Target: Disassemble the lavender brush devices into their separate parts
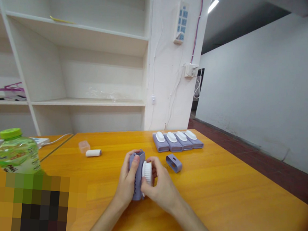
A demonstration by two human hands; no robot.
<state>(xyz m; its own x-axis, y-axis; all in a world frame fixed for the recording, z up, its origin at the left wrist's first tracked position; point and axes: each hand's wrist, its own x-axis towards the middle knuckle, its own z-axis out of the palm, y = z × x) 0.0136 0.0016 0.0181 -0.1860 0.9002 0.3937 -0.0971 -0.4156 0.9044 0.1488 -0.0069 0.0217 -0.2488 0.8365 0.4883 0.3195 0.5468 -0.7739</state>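
Note:
My left hand [127, 179] is wrapped round a grey-purple plastic case [138, 178], held upright with its hollow end facing up. In my right hand [161, 183] is a white brush [147, 172], pinched between thumb and fingers, its bristles towards the case. The brush lies close against the case's right side; whether it is fixed there I cannot tell. Just beyond my right hand a short purple sleeve-like piece [174, 163] rests on the table. Farther back, several purple cases [173, 145] stand in a row, each with a white brush [171, 137] on top.
On the wooden table [216, 206], a white cylinder [93, 153] and a small clear box [84, 146] lie to the left. A green-capped bottle [19, 153] stands at the far left. White shelves [91, 102] rise behind, beside a wall with a power strip [181, 23].

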